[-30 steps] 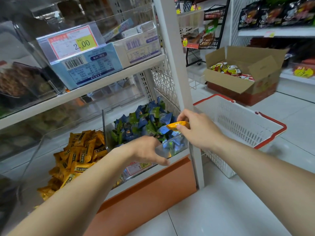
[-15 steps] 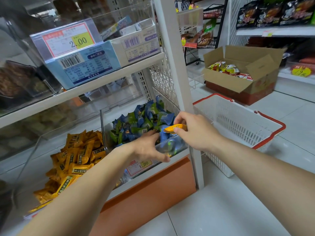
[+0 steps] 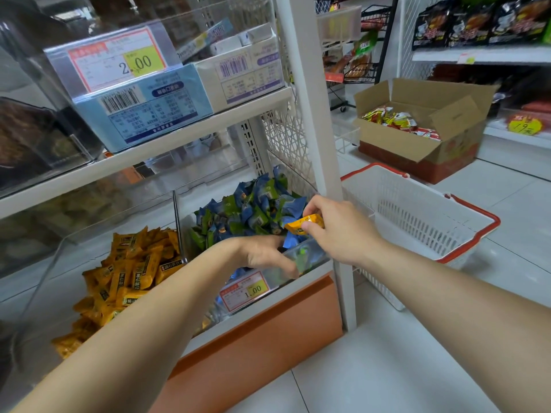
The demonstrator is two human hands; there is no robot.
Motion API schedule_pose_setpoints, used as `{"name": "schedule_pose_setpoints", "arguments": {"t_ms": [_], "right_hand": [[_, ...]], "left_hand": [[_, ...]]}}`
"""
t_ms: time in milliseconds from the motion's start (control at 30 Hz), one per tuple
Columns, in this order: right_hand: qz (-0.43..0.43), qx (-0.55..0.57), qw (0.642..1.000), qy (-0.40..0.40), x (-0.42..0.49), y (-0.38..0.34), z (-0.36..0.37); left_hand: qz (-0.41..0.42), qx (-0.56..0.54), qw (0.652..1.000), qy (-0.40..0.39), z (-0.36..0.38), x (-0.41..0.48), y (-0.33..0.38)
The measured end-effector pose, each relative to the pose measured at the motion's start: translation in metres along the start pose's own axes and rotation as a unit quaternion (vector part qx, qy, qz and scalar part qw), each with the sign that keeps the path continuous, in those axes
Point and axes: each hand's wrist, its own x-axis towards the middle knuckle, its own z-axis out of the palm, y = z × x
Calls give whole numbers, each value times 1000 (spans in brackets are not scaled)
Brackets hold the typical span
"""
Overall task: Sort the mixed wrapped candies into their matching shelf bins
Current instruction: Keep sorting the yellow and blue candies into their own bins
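Pretty bright, even shop lighting, barely any shadows. Glare washes over the clear bin fronts [image 3: 89,222], wide-angle warps the edges, and the price tags [image 3: 117,65] look motion-smeared.

I pinch one orange wrapped candy [image 3: 304,225] in my right grip [image 3: 337,231], over the front of the clear bin [image 3: 310,257] heaped with blue and green candies [image 3: 250,210]. The neighbouring bin [image 3: 44,275] on the same shelf holds a pile of matching orange candies [image 3: 128,272].

bar candy bin [image 3: 89,263] left | twist candy bin [image 3: 310,257] right | basket [image 3: 417,216] right of shelf post [image 3: 316,144]
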Motion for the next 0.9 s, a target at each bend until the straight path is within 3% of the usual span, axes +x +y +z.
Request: {"name": "schedule_pose_setpoints", "arguments": {"t_ms": [133, 433, 667, 900], "right_hand": [[-14, -59, 998, 14, 3, -1, 6], [-3, -48, 999, 10, 4, 3, 4], [2, -48, 999, 3, 5, 3, 4], [-8, -43, 999, 12, 4, 2, 4]], "left_hand": [[23, -20, 999, 9, 3, -3, 2], [38, 10, 999, 20, 7, -4, 2], [53, -77, 995, -23, 5, -4, 3], [64, -43, 997, 11, 3, -5, 5]]}}
